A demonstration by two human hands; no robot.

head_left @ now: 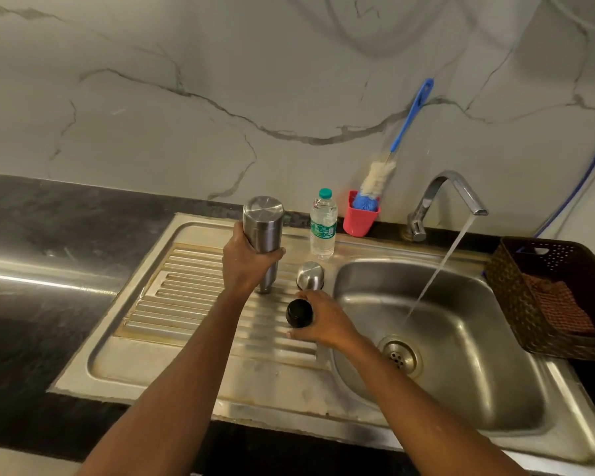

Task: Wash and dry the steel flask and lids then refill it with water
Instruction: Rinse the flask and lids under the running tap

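The steel flask [264, 224] stands upside down on the ribbed drainboard [186, 286], mouth down. My left hand [246, 262] is wrapped around its middle. My right hand [320, 321] grips the black inner lid [299, 313] just above the drainboard's right end. The steel cup lid [310, 275] rests dome-up on the drainboard between the flask and the sink basin [461, 372]. Water runs from the tap [450, 194] into the basin.
A clear plastic water bottle [323, 225] with a green cap stands behind the steel lid. A red holder [360, 214] with a blue-handled bottle brush [397, 139] sits by the wall. A brown basket [550, 297] holding a checked cloth [560, 307] is at the right.
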